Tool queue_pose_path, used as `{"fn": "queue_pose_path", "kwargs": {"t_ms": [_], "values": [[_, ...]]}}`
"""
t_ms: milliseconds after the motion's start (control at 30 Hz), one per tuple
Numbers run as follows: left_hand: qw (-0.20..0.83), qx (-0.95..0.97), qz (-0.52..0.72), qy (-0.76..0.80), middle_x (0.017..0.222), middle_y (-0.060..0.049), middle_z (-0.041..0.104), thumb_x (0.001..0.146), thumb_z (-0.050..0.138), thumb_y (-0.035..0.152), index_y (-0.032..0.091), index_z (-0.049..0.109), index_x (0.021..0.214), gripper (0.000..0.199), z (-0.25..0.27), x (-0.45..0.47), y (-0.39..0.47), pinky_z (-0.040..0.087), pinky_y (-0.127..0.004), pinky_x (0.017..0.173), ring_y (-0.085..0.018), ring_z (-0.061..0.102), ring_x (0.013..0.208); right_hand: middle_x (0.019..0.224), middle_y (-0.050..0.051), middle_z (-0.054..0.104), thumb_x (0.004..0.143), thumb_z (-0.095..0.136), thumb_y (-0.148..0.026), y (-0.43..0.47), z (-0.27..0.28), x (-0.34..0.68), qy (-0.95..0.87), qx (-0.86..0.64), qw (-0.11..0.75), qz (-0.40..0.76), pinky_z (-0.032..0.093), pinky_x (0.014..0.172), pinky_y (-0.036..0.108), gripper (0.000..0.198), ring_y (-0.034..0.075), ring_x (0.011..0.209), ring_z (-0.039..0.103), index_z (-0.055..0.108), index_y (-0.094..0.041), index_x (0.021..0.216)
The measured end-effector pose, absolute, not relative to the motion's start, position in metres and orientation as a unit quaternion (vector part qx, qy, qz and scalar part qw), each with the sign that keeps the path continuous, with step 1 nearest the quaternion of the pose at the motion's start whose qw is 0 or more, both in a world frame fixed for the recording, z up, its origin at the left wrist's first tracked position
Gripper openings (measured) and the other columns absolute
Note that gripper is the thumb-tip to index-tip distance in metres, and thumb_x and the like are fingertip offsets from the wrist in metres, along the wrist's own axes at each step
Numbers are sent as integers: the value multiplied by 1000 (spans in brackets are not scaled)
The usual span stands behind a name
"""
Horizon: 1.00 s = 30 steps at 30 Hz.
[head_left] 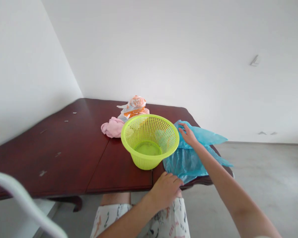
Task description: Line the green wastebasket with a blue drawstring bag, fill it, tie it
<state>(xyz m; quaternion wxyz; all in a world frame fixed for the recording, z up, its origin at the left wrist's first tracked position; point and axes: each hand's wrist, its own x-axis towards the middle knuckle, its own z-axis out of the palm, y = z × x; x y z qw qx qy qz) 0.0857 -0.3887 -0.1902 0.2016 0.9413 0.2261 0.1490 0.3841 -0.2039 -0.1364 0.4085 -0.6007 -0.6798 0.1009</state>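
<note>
A thin blue plastic bag [186,162] lies spread over the right end of the table, its loose ends hanging past the edge. My left hand [167,188] is at the bag's near corner by the table's front edge, with its fingers curled down onto the plastic. On the far part of the bag rests my right hand [188,135], fingers apart and touching the plastic. Just left of the bag stands an upright lime-green plastic basket [149,163] with perforated sides; nothing large shows inside it.
Behind the basket sit a crumpled white-and-orange plastic bag [135,105] and a bunched pink cloth [113,127]. The dark red wooden table [72,148] meets white walls at the back and left. A blurred white curved bar [22,201] crosses the lower left.
</note>
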Motion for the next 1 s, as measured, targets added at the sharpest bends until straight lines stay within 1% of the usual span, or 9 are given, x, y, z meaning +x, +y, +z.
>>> {"fn": "queue_pose_path", "kwargs": {"t_ms": [100,233,333,433,533,633,733,833,1000], "values": [[217,954,142,147,112,-3,83,123,58,41,25,77,117,25,-196,63,-415,48,-39,95,-23,75,107,166,19,68,116,53,-60,-204,-137,377,-680,-596,420,75,51,133,59,65,34,151,66,58,-18,165],[275,933,194,126,108,0,82,121,62,42,29,76,121,19,-207,31,-445,49,-37,95,-20,75,104,178,22,55,120,42,-61,-214,-109,369,-674,-570,467,-54,41,141,64,72,36,165,54,46,-17,176],[335,881,282,177,109,-4,82,119,61,43,29,77,122,21,-220,9,-456,52,-38,96,-23,74,105,174,26,56,121,39,-61,-223,-80,363,-676,-526,482,-182,41,140,69,73,39,167,53,44,-13,177],[362,800,381,291,105,-8,78,119,57,43,25,76,113,27,-237,-8,-460,55,-38,93,-25,72,102,169,27,61,122,40,-55,-236,-70,356,-695,-496,470,-223,43,139,70,70,41,164,57,44,-12,176],[362,763,392,364,90,-7,72,120,51,45,23,68,95,38,-255,-19,-463,51,-34,81,-23,69,87,167,26,65,122,44,-46,-258,-88,347,-722,-502,431,-202,50,136,67,64,40,159,63,45,-13,177],[384,791,264,396,88,-7,75,116,56,53,23,68,90,41,-269,-22,-464,49,-34,76,-24,71,83,169,24,66,122,48,-41,-292,-123,342,-733,-553,369,-144,57,130,61,61,38,157,66,47,-16,177],[439,745,187,467,117,-11,85,108,69,54,24,78,122,34,-275,-13,-459,57,-39,95,-31,79,106,159,21,74,122,49,-44,-326,-153,344,-698,-631,333,-55,66,117,56,55,37,140,78,55,-20,171],[564,671,209,434,145,-13,82,107,71,57,24,73,153,56,-275,5,-451,56,-43,118,-35,76,132,134,14,85,120,51,-51,-345,-166,350,-663,-683,302,52,69,104,52,47,34,117,85,67,-25,156],[690,620,171,334,112,-10,83,99,70,85,16,83,115,71,-261,30,-454,61,-37,92,-28,73,99,138,12,85,118,53,-54,-339,-156,365,-673,-671,295,96,65,105,48,42,33,117,83,75,-26,140]]}}
